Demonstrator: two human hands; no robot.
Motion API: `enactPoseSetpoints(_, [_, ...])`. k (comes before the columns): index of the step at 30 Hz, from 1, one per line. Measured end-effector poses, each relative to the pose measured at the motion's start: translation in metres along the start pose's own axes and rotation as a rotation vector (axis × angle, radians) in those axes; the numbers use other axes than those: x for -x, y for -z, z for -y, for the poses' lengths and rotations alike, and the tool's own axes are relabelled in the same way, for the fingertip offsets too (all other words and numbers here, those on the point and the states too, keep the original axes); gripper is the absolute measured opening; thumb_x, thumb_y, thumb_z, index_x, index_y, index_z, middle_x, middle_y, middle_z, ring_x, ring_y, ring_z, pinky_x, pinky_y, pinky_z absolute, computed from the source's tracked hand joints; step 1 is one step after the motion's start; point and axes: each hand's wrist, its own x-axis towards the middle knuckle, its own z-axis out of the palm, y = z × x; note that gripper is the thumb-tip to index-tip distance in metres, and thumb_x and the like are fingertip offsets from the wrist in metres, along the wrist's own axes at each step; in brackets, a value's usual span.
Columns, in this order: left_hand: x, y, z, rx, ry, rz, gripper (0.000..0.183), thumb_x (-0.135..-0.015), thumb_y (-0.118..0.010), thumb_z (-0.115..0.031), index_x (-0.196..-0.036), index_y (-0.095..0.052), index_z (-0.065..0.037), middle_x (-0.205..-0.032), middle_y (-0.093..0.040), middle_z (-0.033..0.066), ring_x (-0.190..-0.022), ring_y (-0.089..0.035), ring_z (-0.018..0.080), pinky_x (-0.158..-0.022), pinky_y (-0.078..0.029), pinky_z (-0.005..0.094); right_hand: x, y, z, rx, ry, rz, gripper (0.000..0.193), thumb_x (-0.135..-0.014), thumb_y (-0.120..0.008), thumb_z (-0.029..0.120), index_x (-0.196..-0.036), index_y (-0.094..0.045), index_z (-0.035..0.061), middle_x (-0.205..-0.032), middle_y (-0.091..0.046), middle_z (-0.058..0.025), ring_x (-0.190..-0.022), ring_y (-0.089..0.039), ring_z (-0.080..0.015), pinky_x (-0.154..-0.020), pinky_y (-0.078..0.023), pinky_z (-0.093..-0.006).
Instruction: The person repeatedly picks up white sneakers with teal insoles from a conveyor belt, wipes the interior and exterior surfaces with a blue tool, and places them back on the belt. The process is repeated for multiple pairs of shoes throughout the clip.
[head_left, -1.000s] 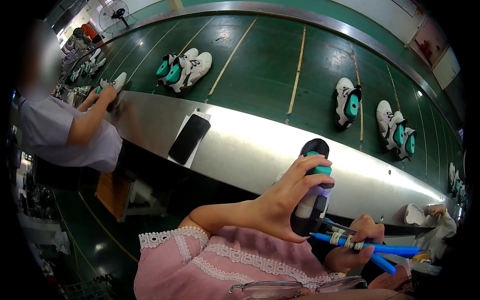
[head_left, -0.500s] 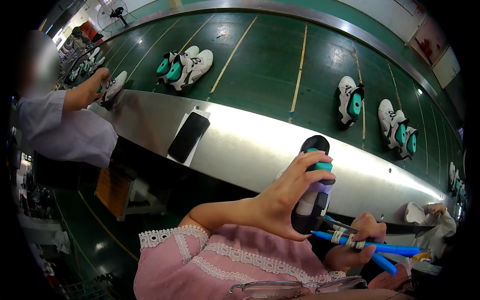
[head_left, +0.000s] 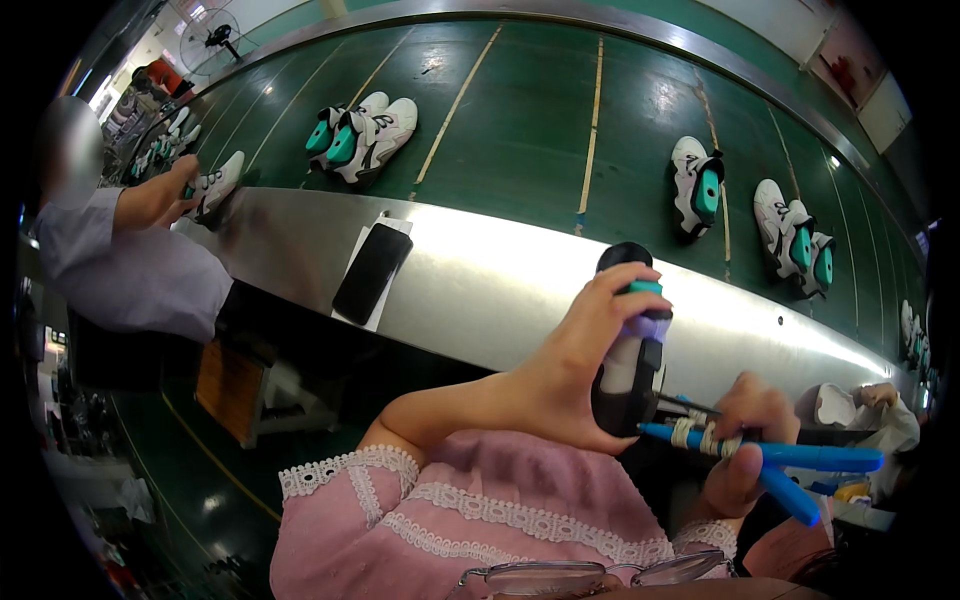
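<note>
My left hand [head_left: 570, 365] is wrapped round a white and black sneaker [head_left: 622, 372] and tilts it up above the near edge of the metal ledge. Inside the sneaker's opening a teal shoe last [head_left: 648, 288] shows under my fingers. My right hand [head_left: 755, 415] grips a bundle of blue pens [head_left: 815, 457] bound with pale rubber bands [head_left: 705, 437]. One pen's tip is at the sneaker's lower edge. A thin dark metal tool [head_left: 690, 403] also sticks out of that hand toward the sneaker; its kind is unclear.
A green conveyor [head_left: 510, 130] with pale cross lines carries pairs of sneakers [head_left: 375, 138] and a single sneaker [head_left: 695, 190]. On the metal ledge [head_left: 470, 270] lies a black phone [head_left: 372, 272] on paper. A co-worker's arm [head_left: 150, 200] reaches a sneaker at left. A white bag [head_left: 895, 430] hangs at right.
My left hand and the sneaker have shifted slightly up and right. My right hand has moved up and right with the pens, still close to the sneaker.
</note>
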Motion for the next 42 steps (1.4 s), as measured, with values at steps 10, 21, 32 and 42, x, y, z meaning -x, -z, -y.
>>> enactPoseSetpoints(10, [-0.020,0.015,0.015,-0.008,0.056,-0.027,0.092,-0.047,-0.080,-0.018,-0.125,-0.033,-0.006,-0.126,-0.031,0.0184,-0.117,-0.037,0.0344,-0.095,-0.035,0.0374,-0.035,-0.004,-0.008,0.088,0.045,0.114,0.037,-0.087,-0.049,0.041,-0.075,-0.050,0.0060,-0.056,-0.045,-0.0054,-0.045,-0.044,-0.0167,-0.042,-0.031,-0.0271])
enactPoseSetpoints(21, [0.010,0.020,0.016,0.060,-0.036,0.091,0.094,-0.045,-0.086,-0.024,-0.124,-0.038,-0.007,-0.128,-0.032,0.0200,-0.119,-0.036,0.0352,-0.097,-0.033,0.0402,0.016,0.010,-0.079,-0.304,-0.151,-0.579,0.029,-0.091,-0.038,0.032,-0.074,-0.038,0.0086,-0.064,-0.035,0.0004,-0.053,-0.031,-0.0070,-0.049,-0.026,-0.0204])
enactPoseSetpoints(32, [0.100,-0.032,0.141,-0.363,-0.593,0.341,0.055,-0.068,-0.070,-0.015,-0.113,-0.051,-0.040,-0.133,-0.034,0.0080,-0.127,-0.032,0.0265,-0.102,-0.023,0.0632,0.134,0.001,-0.184,-0.437,-0.581,-0.920,0.022,-0.093,-0.037,0.025,-0.077,-0.039,0.0101,-0.075,-0.036,0.0004,-0.070,-0.038,-0.0084,-0.066,-0.034,-0.0219])
enactPoseSetpoints(42, [-0.077,-0.060,0.219,-0.378,-0.173,0.073,0.073,-0.061,-0.079,-0.041,-0.117,-0.041,-0.014,-0.144,-0.008,0.0215,-0.129,-0.021,0.0444,-0.102,-0.031,0.0438,0.116,-0.012,-0.207,-0.644,-0.460,-0.904,0.025,-0.093,-0.034,0.028,-0.075,-0.037,0.0105,-0.071,-0.035,-0.0003,-0.065,-0.035,-0.0102,-0.065,-0.033,-0.0238])
